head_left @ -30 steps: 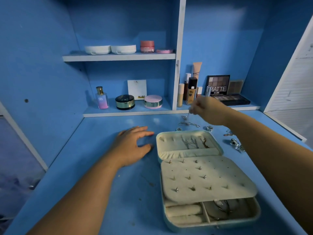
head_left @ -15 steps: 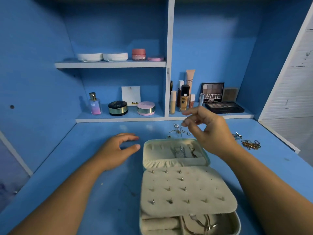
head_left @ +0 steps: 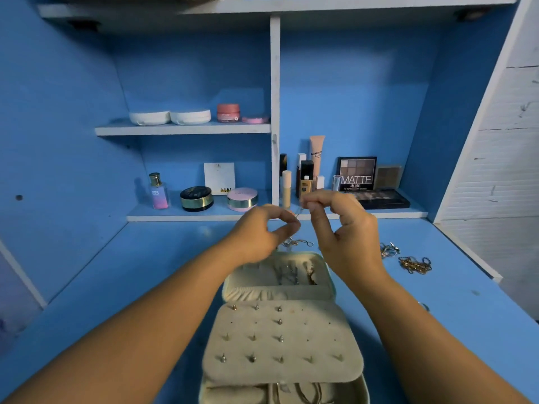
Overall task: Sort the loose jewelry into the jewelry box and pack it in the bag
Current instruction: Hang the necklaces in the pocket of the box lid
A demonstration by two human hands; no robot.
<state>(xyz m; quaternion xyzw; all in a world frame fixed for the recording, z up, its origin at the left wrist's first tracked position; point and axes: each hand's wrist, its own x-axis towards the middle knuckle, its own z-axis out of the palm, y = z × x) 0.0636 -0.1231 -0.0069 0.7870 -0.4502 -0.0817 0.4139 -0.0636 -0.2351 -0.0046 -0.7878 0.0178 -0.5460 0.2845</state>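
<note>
An open cream jewelry box (head_left: 280, 293) lies on the blue desk, its stud panel (head_left: 283, 342) carrying several earrings and its lid pocket holding chains. Above the box both hands are raised together. My right hand (head_left: 341, 228) pinches a thin silver chain (head_left: 298, 212) at its upper end. My left hand (head_left: 262, 231) pinches the same chain lower down. The rest of the chain (head_left: 297, 242) trails on the desk behind the box. No bag is in view.
Loose jewelry lies on the desk at the right: a silver piece (head_left: 389, 249) and a gold chain (head_left: 415, 265). Shelves behind hold a perfume bottle (head_left: 159, 191), compacts (head_left: 197, 198), foundation tubes (head_left: 306, 179) and an eyeshadow palette (head_left: 357, 174). A white slatted wall (head_left: 501, 158) borders the right.
My left hand rose from the desk and joined the right hand on the chain. My right hand drew back from the far desk with the chain. The view tilted upward.
</note>
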